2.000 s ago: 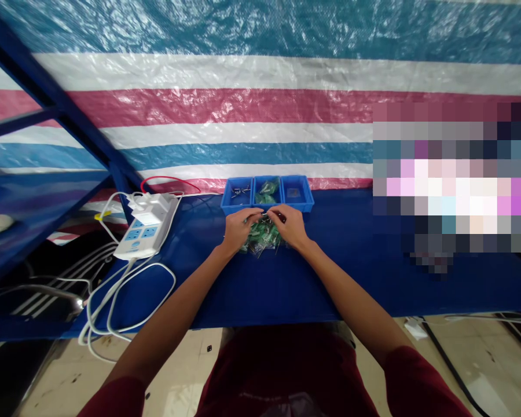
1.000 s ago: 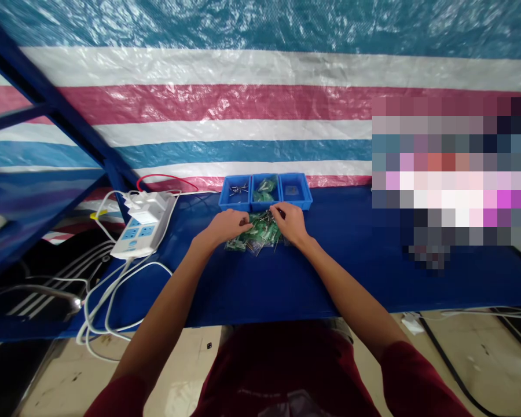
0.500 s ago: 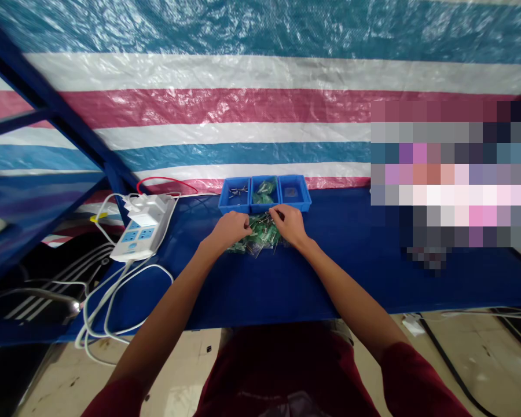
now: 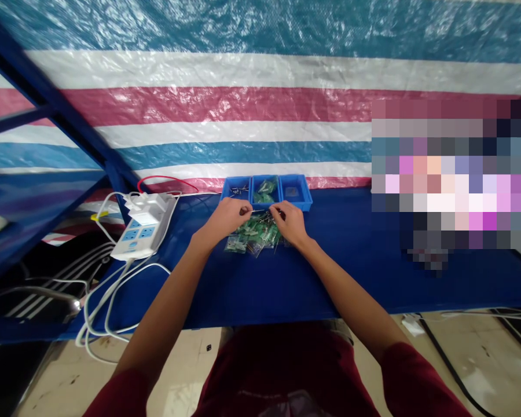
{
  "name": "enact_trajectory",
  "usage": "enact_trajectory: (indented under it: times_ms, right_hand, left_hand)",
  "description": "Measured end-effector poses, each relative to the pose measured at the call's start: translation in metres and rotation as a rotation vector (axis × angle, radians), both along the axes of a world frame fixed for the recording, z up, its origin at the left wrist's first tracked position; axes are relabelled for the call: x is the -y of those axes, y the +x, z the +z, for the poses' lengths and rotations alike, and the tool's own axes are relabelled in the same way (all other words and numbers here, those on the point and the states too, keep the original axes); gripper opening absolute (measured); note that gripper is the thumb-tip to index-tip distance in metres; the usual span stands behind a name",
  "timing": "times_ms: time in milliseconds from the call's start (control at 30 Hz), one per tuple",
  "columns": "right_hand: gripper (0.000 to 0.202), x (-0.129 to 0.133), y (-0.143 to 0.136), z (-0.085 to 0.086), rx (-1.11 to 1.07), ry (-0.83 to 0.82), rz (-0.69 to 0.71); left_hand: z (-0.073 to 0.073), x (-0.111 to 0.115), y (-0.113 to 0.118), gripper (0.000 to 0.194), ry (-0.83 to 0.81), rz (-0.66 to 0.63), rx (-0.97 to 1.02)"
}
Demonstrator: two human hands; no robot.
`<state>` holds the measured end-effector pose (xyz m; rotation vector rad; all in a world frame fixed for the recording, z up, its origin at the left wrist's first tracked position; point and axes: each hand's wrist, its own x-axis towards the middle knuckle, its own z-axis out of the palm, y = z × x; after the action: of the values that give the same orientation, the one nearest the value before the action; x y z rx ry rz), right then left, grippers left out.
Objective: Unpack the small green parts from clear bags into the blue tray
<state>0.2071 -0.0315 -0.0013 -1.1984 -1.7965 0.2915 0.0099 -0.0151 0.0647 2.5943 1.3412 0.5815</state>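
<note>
A loose pile of small clear-and-green plastic packets point(image 4: 258, 231), mixed with thin metal pieces, lies on the blue table. At the pile's far left edge my left hand point(image 4: 231, 219) is closed in a pinch. A thin, pale rod-like piece point(image 4: 257, 211) sticks out from its fingertips toward the other hand. My right hand point(image 4: 290, 221) is pinched at the far right of the pile; what it holds is too small to make out. Just beyond stand three joined blue bins: the left bin point(image 4: 224, 191) with small metal pieces, the middle bin point(image 4: 265, 207) with green packets, the right bin point(image 4: 304, 194) with one small clear packet.
On the left lies a white power strip point(image 4: 134, 246) with plugged-in adapters point(image 4: 145, 207). White cables point(image 4: 108, 301) loop over the table's front edge. Behind the bins hangs a striped plastic sheet point(image 4: 243, 107). A pixelated area covers the table's right part.
My left hand has lifted away from the pile, slightly up and left, and the pale rod now shows at its fingertips. My right hand stays nearly in place.
</note>
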Motion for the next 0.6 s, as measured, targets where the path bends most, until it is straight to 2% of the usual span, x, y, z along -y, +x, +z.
enact_trajectory:
  times_ms: [100,333,600]
  right_hand:
    - [0.032,0.000,0.000,0.001,-0.021,0.010,0.038]
    - [0.028,-0.002,0.001,-0.003,-0.019,0.025,0.071]
    - [0.026,0.001,0.000,-0.001,-0.043,0.043,0.114]
  left_hand:
    - [-0.007,-0.002,0.006,0.019,0.019,-0.040,0.102]
    - [-0.038,0.002,0.009,0.023,0.131,-0.051,0.265]
    - [-0.048,0.009,0.013,0.029,0.229,0.019,0.366]
